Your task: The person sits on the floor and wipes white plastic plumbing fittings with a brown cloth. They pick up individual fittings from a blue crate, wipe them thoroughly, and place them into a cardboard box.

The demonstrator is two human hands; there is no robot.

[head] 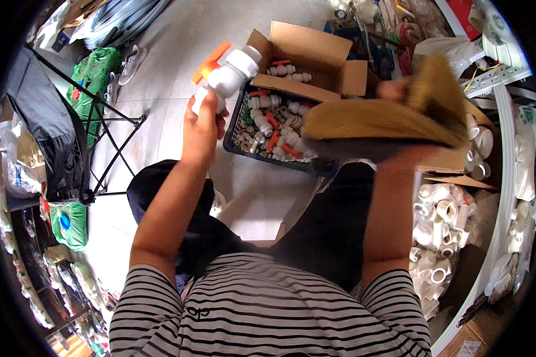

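A large white plastic ball valve (228, 78) with an orange lever handle is gripped at its lower end by my left hand (205, 120). My right hand (404, 156), partly hidden and blurred, is at a brown and dark cloth (379, 120) that is blurred with motion. Between and beyond my hands, a dark plastic basket (272, 158) holds white valves with orange handles and many small fittings. Behind it, an open cardboard box (310, 40) has a few more white valves inside, overlapping the basket's far edge.
A folding chair with black legs (116, 118) stands at left, beside green plastic bags (91, 71) and grey shoes (131, 64). White pipe fittings (442, 227) in clear bags lie at right, by a curved-looking metal shelf upright (504, 156). Hose coils (116, 22) lie at the far left.
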